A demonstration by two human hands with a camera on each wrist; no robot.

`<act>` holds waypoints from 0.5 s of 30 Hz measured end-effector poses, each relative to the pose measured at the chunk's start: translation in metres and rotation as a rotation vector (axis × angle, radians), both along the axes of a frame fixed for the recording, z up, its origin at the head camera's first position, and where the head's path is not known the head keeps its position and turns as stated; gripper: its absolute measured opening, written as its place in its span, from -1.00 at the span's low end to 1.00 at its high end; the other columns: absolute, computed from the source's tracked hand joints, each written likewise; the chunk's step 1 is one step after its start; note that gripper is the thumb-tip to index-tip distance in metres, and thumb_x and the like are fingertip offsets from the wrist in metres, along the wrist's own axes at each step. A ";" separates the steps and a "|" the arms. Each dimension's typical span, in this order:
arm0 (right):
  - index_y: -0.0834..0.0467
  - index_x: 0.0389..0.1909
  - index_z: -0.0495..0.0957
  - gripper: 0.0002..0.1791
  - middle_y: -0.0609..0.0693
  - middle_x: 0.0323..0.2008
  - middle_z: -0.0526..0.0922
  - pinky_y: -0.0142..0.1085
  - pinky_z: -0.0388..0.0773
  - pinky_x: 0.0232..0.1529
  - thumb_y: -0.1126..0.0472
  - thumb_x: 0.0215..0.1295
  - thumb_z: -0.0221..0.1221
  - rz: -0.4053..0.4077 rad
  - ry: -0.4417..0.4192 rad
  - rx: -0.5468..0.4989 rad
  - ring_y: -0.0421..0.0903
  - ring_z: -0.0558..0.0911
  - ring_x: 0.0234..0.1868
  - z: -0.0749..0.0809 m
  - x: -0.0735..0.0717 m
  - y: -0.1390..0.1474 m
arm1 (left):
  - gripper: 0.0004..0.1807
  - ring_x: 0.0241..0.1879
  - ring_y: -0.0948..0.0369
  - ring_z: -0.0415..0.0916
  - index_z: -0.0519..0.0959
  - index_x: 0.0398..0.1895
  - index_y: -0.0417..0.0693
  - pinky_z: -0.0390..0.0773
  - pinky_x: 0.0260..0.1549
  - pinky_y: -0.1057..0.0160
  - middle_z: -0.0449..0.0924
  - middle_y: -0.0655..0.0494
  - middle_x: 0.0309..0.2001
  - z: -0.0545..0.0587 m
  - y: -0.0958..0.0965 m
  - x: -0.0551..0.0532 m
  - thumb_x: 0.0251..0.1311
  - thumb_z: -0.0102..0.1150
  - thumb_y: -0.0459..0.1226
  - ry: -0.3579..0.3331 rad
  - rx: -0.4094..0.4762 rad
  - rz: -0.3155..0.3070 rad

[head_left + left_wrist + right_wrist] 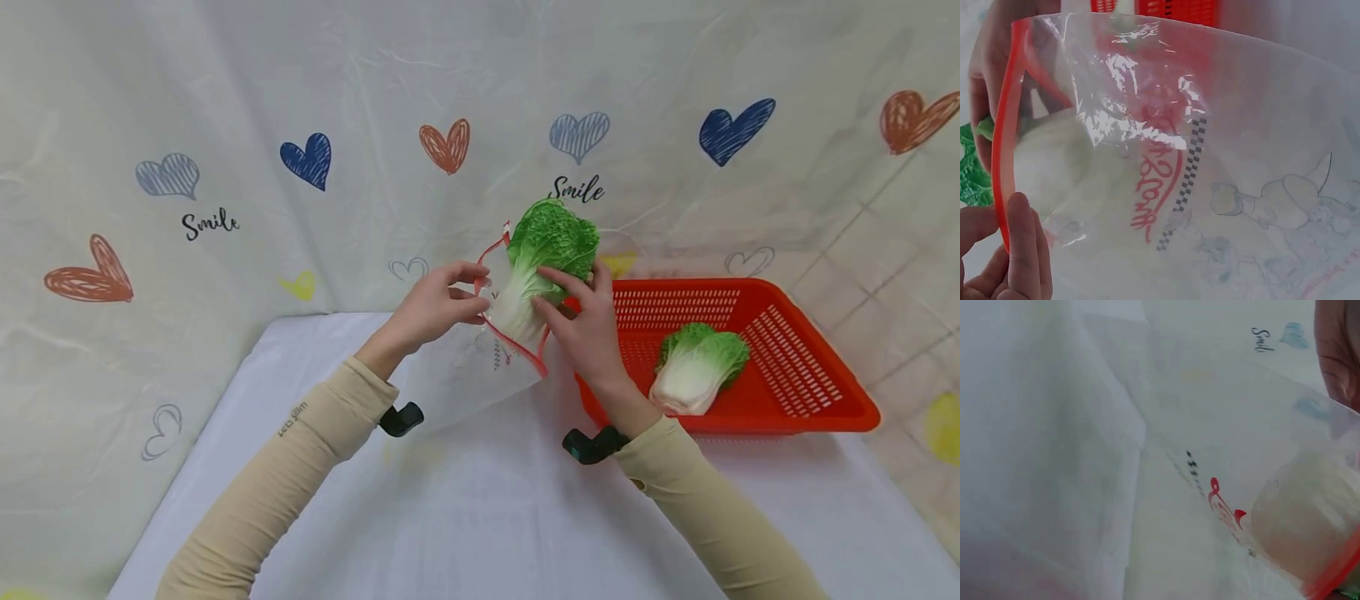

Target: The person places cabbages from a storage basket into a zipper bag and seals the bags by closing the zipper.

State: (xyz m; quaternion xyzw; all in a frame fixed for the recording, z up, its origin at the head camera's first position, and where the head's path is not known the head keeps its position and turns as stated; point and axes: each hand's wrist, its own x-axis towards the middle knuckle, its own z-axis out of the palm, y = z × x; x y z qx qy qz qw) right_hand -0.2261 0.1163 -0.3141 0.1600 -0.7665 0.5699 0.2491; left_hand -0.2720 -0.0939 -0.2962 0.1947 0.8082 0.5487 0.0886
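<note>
The left grip (438, 304) pinches the red edge (1001, 156) of a clear plastic bag (1260, 94) between thumb and fingers. The right grip (585, 321) is curled on a cabbage (551, 237), its fingers lying across the pale stalk. This cabbage is between the two grips, tilted, its green leafy end above the right grip and its white base in the mouth of the bag, just beside the left grip. The bag slants down below the left grip, over the white tabletop (465, 533), and carries red lettering (1157, 187) and a checkered strip (1190, 169). To the right of the right grip stands a red basket (795, 358) with slotted sides; another cabbage (697, 375) lies in it, well apart from both grips. Behind the grips is a pale sheet (360, 242) printed with hearts (445, 146)
</note>
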 end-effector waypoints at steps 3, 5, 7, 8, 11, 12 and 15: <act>0.44 0.05 0.58 -0.63 0.33 0.25 0.19 0.10 0.57 -0.01 0.49 0.19 0.27 0.053 -0.018 0.032 0.18 0.36 0.25 -0.005 0.000 -0.003 | -0.48 -0.03 0.02 0.62 0.39 0.29 -0.17 0.66 -0.11 0.13 0.42 -0.02 0.19 0.001 -0.001 -0.001 0.26 0.20 -0.36 -0.002 0.035 -0.004; 0.42 0.06 0.58 -0.64 0.31 0.25 0.20 0.07 0.56 0.01 0.48 0.21 0.26 0.109 -0.038 0.047 0.18 0.37 0.24 -0.010 -0.002 -0.002 | -0.47 0.00 0.02 0.60 0.38 0.30 -0.18 0.65 -0.09 0.07 0.42 -0.04 0.20 0.001 -0.002 -0.002 0.25 0.20 -0.38 -0.003 0.046 -0.006; 0.38 0.06 0.58 -0.65 0.23 0.23 0.22 -0.03 0.58 0.01 0.44 0.24 0.25 0.176 -0.069 0.048 0.13 0.39 0.24 -0.018 -0.009 0.002 | -0.46 -0.01 0.07 0.60 0.39 0.31 -0.16 0.65 -0.08 0.04 0.42 -0.03 0.20 0.001 -0.004 -0.003 0.24 0.21 -0.39 -0.007 0.046 0.004; 0.35 0.07 0.58 -0.65 0.20 0.23 0.24 -0.08 0.59 0.01 0.42 0.25 0.24 0.210 -0.083 0.044 0.10 0.39 0.24 -0.022 -0.012 0.004 | -0.46 -0.01 0.08 0.60 0.39 0.31 -0.15 0.64 -0.07 0.03 0.42 -0.02 0.21 0.001 -0.005 -0.003 0.24 0.21 -0.40 -0.010 0.053 0.010; 0.26 0.11 0.57 -0.65 0.09 0.26 0.24 -0.21 0.61 0.01 0.36 0.29 0.23 0.303 -0.126 0.023 0.01 0.36 0.27 -0.036 -0.023 0.012 | -0.46 -0.02 0.10 0.60 0.40 0.31 -0.13 0.65 -0.08 0.06 0.41 -0.02 0.23 0.000 -0.008 -0.005 0.23 0.21 -0.42 -0.012 0.077 0.026; 0.23 0.12 0.57 -0.64 0.05 0.28 0.24 -0.23 0.61 0.01 0.34 0.30 0.22 0.326 -0.140 0.025 -0.02 0.33 0.30 -0.039 -0.024 0.013 | -0.45 -0.02 0.10 0.60 0.41 0.31 -0.12 0.65 -0.09 0.08 0.41 -0.03 0.23 -0.001 -0.009 -0.005 0.23 0.21 -0.42 -0.009 0.087 0.026; 0.16 0.15 0.58 -0.63 -0.04 0.36 0.21 -0.16 0.58 0.08 0.29 0.33 0.21 0.383 -0.175 0.041 -0.05 0.24 0.38 -0.044 -0.027 0.018 | -0.44 0.00 0.07 0.60 0.42 0.31 -0.11 0.66 -0.11 0.12 0.41 -0.04 0.23 -0.001 -0.009 -0.007 0.22 0.22 -0.44 0.006 0.117 0.004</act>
